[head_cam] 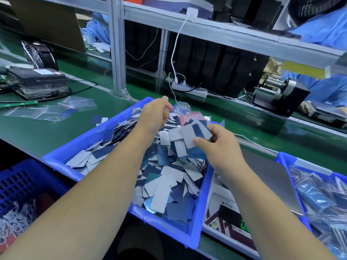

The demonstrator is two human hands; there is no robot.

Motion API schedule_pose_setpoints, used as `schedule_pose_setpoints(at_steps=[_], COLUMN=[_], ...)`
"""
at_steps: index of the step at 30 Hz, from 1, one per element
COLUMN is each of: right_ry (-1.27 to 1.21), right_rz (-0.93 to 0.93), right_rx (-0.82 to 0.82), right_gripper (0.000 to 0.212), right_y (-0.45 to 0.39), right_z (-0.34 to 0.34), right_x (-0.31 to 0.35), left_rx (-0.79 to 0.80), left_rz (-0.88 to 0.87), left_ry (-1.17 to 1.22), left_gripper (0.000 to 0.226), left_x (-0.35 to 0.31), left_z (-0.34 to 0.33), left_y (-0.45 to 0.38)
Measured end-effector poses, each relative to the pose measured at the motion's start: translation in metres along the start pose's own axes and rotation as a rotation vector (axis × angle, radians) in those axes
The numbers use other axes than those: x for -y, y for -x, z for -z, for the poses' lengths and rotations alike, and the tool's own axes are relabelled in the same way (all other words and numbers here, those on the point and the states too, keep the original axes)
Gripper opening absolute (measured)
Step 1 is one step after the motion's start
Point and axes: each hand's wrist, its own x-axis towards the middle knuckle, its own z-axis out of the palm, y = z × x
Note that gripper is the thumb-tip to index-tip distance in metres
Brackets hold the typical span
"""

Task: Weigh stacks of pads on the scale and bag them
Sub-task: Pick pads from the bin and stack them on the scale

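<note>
The green bench carries everything, and on it, in the middle of the view, stands the big blue bin full of loose pads, grey on one face and blue on the other, lying in all directions. At about 4 o'clock from the bin sits the scale, its steel plate bare and a green number showing on its display, too blurred to read. Further at 3 o'clock a second blue bin holds bags that are already filled.

The step in hand is, I judge, the bagging. The right hand grips a fanned stack of pads between thumb and curled fingers, above the far part of the big bin. The stack's long axis runs roughly from 5 o'clock to 11 o'clock, and its far end points toward the clear bag, which hangs at 11 o'clock from it. The left hand pinches the edge of this bag; probably it holds the mouth open, but the plastic is hard to see. Some pads seem to be inside already.

The next move calls for squaring the fan into one block, so the corners do not catch the plastic, and then sliding it end-first into the mouth while the left hand keeps the opening wide.

Spare empty bags lie on the bench at 10 o'clock from the bin.
</note>
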Motion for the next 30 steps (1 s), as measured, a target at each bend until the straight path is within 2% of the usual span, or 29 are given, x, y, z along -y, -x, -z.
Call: schedule_pose_setpoints(at_steps=[3, 6, 9, 11, 14, 17, 20, 25, 27, 30], right_ry=[-0.115, -0.03, -0.093, -0.133, -0.15, -0.203, -0.123, -0.139, -0.127, -0.001], right_rz=[-0.015, -0.027, -0.095, -0.12, -0.113, -0.11, -0.075, -0.104, -0.125, -0.186], right_rx=[-0.032, 0.028, 0.015, -0.014, -0.025, 0.002, -0.008, -0.198, -0.125, 0.15], right_gripper=[0.016, 0.015, 0.017, 0.018, 0.018, 0.02, 0.013, 0.008, 0.012, 0.031], right_y=[-0.002, 0.0, -0.001, -0.004, -0.007, -0.007, -0.008, -0.005, -0.005, -0.001], right_z=[0.002, 0.0, 0.002, 0.008, 0.017, 0.024, 0.03, 0.054, 0.079, 0.118], right_x=[0.0, -0.002, -0.006, -0.006, -0.006, -0.005, -0.007, -0.015, -0.014, -0.018], left_rx=[0.324, 0.67, 0.824, 0.787, 0.707, 0.692, 0.678, 0.595, 0.561, 0.532], left_rz=[0.056, 0.148, 0.186, 0.172, 0.145, 0.145, 0.137, 0.02, -0.006, -0.081], left_ry=[-0.105, -0.008, -0.013, -0.071, -0.105, -0.097, -0.088, -0.355, -0.424, -0.537], left_gripper=[0.022, 0.026, 0.039, 0.042, 0.032, 0.028, 0.03, 0.024, 0.03, 0.039], left_x=[0.001, 0.003, 0.005, 0.006, 0.008, 0.008, 0.008, 0.012, 0.014, 0.018], left_z=[-0.009, -0.006, -0.001, -0.001, -0.002, -0.005, -0.008, -0.002, -0.002, -0.009], left_y=[0.01, 0.023, 0.024, 0.023, 0.02, 0.021, 0.024, 0.024, 0.024, 0.025])
